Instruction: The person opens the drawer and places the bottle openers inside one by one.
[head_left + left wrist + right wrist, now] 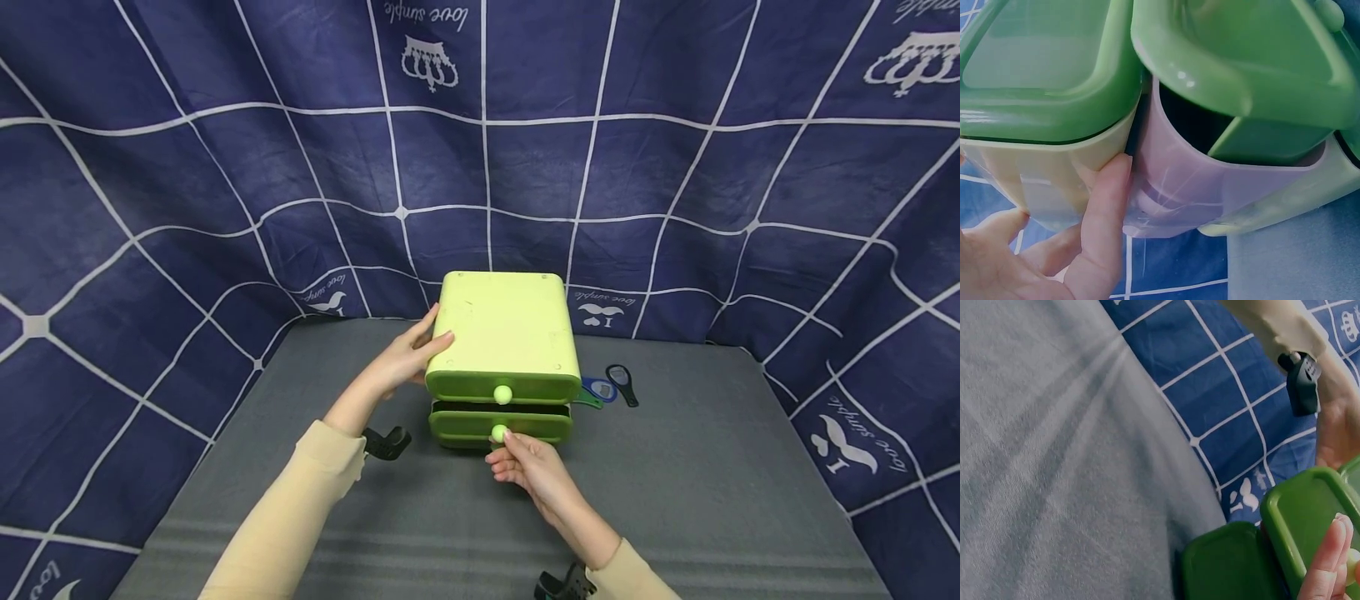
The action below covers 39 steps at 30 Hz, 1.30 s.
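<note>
A small drawer cabinet with a pale yellow-green top (502,325) and green drawer fronts stands on the grey table. Its second drawer (457,425) sticks out a little, leaving a dark gap above it. My right hand (538,475) pinches that drawer's round light-green knob (498,433) between thumb and fingers. My left hand (401,360) rests on the cabinet's left side near the top, fingers extended. The left wrist view shows those fingers (1100,231) against the cream wall of the top section, beside the purple middle section (1179,181) with its drawer pulled partly out.
Right of the cabinet lie a black round-headed handled item (621,382), a similar blue one (602,389) and a green handle (589,399) partly hidden by the cabinet. A blue curtain (540,167) with white lines hangs behind and around the grey table (697,467).
</note>
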Tool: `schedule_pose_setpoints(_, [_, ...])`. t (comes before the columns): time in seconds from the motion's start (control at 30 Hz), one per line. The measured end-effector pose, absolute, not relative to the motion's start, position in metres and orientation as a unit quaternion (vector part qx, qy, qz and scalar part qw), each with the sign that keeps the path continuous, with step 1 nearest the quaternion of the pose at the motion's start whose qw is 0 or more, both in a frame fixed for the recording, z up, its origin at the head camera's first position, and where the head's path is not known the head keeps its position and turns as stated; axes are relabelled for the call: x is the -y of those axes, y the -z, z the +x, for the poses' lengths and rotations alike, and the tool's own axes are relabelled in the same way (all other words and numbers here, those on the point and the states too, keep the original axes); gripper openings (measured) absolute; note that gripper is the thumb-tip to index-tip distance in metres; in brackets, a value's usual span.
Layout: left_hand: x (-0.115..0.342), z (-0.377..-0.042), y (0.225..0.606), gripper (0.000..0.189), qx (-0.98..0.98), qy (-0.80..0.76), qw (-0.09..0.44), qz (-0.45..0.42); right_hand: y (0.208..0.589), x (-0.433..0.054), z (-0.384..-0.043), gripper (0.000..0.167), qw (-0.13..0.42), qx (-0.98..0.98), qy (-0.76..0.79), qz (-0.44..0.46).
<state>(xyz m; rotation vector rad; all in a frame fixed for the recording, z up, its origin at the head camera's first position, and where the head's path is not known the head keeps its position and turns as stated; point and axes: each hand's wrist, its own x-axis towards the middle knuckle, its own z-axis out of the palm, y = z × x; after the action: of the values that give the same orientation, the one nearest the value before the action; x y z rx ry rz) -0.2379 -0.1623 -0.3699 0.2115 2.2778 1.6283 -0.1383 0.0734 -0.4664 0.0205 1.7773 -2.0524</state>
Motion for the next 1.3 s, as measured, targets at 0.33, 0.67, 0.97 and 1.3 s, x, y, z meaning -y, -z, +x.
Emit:
schedule_pose_setpoints(0.33, [0.162,-0.238,0.368,0.080,-0.804,-0.567,0.167,0.069,0.470,-0.070,-0.151,0.048,0.178,-0.649,0.739,0.013])
schedule_pose_setpoints(0.67, [0.162,-0.237,0.365,0.081,-0.806,-0.563,0.165,0.075,0.473,-0.072,-0.158,0.045,0.187,-0.644,0.742,0.005])
schedule_pose_setpoints(0.97, [0.162,-0.238,0.367,0.080,-0.805,-0.566,0.163,0.069,0.473,-0.073,-0.163,0.043,0.204,-0.639,0.742,0.000])
schedule_pose_setpoints(1.3, [0.161,-0.238,0.367,0.079,-0.805,-0.567,0.164,0.065,0.478,-0.079,-0.167,0.045,0.224,-0.633,0.741,-0.011])
